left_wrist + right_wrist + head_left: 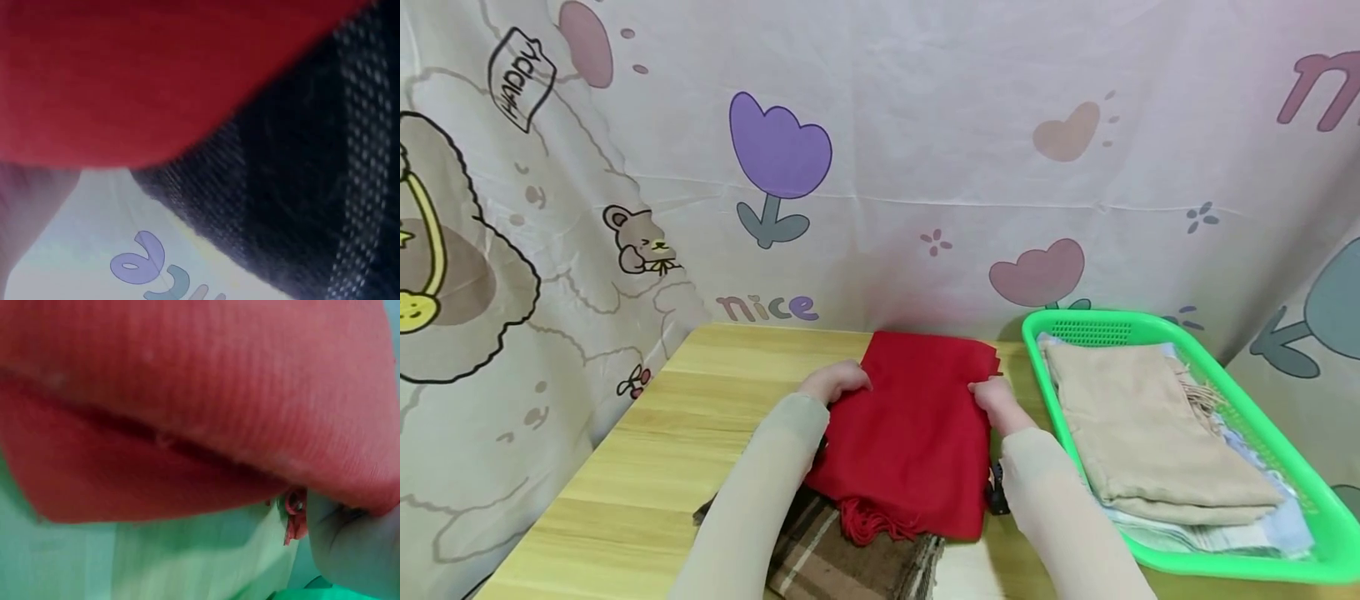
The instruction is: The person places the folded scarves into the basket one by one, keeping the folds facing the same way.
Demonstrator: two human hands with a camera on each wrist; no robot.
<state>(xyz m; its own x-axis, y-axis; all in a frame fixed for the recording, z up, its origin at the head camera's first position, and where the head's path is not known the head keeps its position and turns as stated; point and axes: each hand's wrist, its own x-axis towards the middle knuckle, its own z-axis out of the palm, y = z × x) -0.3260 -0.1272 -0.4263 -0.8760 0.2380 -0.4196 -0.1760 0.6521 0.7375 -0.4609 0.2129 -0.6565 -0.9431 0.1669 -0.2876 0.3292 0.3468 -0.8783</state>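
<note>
A folded red scarf (917, 417) with a fringe at its near end is held between both hands, partly over a brown plaid scarf (850, 554). My left hand (837, 382) grips its left edge, and my right hand (997, 402) pinches the right edge. Red cloth (125, 81) fills the top of the left wrist view, beside dark plaid fabric (281, 169). Seen from the right wrist, the folded layers of the red scarf (206, 394) hang over the wooden table, and the right hand (353, 547) holds their edge, its fingertips hidden by the cloth.
To the right stands a green plastic basket (1232, 400). Inside lies a folded beige scarf (1150, 425) with fringe, on top of pale blue and white cloth (1285, 525). The wooden table (647, 450) meets a printed curtain (910, 150) at the back and left.
</note>
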